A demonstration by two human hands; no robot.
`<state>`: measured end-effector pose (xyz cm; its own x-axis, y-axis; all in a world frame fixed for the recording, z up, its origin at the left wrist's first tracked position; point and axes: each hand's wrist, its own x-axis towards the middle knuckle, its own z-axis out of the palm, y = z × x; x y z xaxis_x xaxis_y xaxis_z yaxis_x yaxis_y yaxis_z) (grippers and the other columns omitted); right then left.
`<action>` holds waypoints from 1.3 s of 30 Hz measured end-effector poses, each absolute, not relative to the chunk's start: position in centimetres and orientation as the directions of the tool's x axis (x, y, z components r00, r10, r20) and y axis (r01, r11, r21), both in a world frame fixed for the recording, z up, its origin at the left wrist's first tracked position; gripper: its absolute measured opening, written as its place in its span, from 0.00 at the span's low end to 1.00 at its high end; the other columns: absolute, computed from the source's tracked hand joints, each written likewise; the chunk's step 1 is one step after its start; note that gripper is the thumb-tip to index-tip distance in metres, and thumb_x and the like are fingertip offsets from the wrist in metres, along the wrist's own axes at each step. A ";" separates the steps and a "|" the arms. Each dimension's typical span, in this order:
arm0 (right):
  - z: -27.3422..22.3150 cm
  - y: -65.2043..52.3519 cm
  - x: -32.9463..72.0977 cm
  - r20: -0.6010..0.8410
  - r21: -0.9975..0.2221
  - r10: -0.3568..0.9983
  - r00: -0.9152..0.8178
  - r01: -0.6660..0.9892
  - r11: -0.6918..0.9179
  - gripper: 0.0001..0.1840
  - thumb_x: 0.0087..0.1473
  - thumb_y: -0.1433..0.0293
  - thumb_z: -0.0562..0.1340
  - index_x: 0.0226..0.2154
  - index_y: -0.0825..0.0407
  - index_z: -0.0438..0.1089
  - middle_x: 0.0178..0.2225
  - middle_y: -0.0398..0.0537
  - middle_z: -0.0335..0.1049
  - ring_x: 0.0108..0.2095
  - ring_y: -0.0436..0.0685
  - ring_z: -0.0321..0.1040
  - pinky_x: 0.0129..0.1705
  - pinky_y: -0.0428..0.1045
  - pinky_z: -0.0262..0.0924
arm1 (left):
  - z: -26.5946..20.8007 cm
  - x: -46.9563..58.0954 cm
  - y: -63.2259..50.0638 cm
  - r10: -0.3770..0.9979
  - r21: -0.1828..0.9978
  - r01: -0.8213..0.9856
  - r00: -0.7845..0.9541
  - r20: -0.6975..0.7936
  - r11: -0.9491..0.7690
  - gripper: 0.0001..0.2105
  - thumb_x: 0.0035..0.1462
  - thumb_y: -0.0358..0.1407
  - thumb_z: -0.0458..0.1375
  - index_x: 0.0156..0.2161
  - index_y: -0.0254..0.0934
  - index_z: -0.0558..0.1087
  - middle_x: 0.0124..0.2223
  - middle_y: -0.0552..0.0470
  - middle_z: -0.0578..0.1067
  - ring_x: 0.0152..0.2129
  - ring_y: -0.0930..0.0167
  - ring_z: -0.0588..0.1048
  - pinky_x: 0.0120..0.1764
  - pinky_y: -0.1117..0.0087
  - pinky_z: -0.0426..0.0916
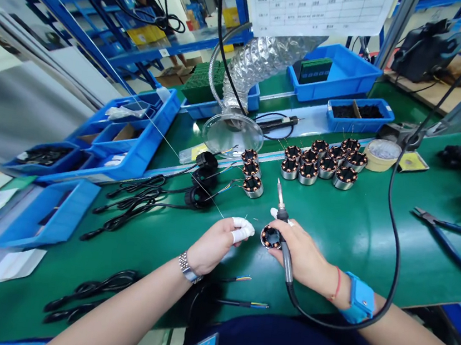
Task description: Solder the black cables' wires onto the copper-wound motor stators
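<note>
My right hand (302, 251) grips a soldering iron (286, 258), its tip pointing up and away from me. The same hand's fingers also hold a small round motor stator (269, 236) with copper windings and a metal rim. To its left, my left hand (222, 241) is closed in a pinch, with white covers on the fingertips. A thin solder wire (182, 158) runs down from the upper left to those fingers. Beyond the hands stand a short row of stators (253, 186) with wires joined to black cable ends (198, 196).
A group of stators (328, 165) stands at the back right. Pliers (450, 233) lie on the right. Black cables (126, 199) and blue bins (108, 141) fill the left. A foil duct (265, 59) with a clear hood (233, 135) rises behind. The iron's cord (394, 237) loops over my right forearm.
</note>
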<state>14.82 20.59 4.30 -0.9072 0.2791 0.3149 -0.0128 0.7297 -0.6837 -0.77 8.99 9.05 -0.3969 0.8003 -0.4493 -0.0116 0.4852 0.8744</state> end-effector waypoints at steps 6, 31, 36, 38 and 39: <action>4.3 20.3 14.7 0.329 -0.659 0.296 -0.897 0.006 0.752 0.21 0.48 0.74 0.59 0.46 0.53 0.55 0.36 0.51 0.63 0.37 0.58 0.60 0.38 0.54 0.60 | 9.8 -0.4 8.0 0.760 0.793 0.057 -0.332 -0.558 0.607 0.15 0.47 0.45 0.56 0.23 0.32 0.67 0.20 0.57 0.62 0.16 0.79 0.55 0.22 0.75 0.51; 3.1 20.6 14.4 0.386 -0.624 0.299 -0.873 -0.008 0.781 0.21 0.50 0.69 0.58 0.47 0.50 0.55 0.40 0.53 0.64 0.39 0.60 0.63 0.41 0.57 0.61 | 8.9 -0.7 6.0 0.766 0.102 0.984 -0.048 -0.642 0.147 0.04 0.41 0.33 0.59 0.22 0.33 0.73 0.28 0.41 0.74 0.27 0.62 0.73 0.26 0.68 0.63; 3.0 20.6 14.4 0.379 -0.621 0.325 -0.867 0.022 0.783 0.21 0.50 0.68 0.59 0.47 0.50 0.56 0.42 0.53 0.65 0.41 0.60 0.64 0.42 0.56 0.62 | 9.1 -2.2 5.3 0.853 0.237 0.957 -0.022 -0.521 0.170 0.05 0.42 0.29 0.55 0.22 0.34 0.73 0.27 0.43 0.75 0.26 0.65 0.72 0.30 0.69 0.63; 3.0 20.6 14.5 0.367 -0.620 0.343 -0.865 0.048 0.783 0.21 0.50 0.68 0.59 0.47 0.50 0.56 0.43 0.53 0.65 0.41 0.60 0.65 0.42 0.56 0.63 | 9.4 -4.2 4.8 0.899 0.400 0.882 -0.060 -0.434 0.251 0.06 0.45 0.30 0.53 0.24 0.35 0.73 0.29 0.47 0.75 0.26 0.68 0.72 0.32 0.71 0.62; 3.0 20.7 14.5 0.363 -0.619 0.349 -0.864 0.056 0.783 0.22 0.49 0.68 0.59 0.48 0.50 0.55 0.43 0.53 0.65 0.41 0.60 0.66 0.42 0.55 0.63 | 9.5 -5.2 4.5 0.914 0.482 0.825 -0.098 -0.395 0.296 0.07 0.47 0.31 0.52 0.26 0.36 0.73 0.30 0.49 0.75 0.26 0.70 0.71 0.32 0.72 0.62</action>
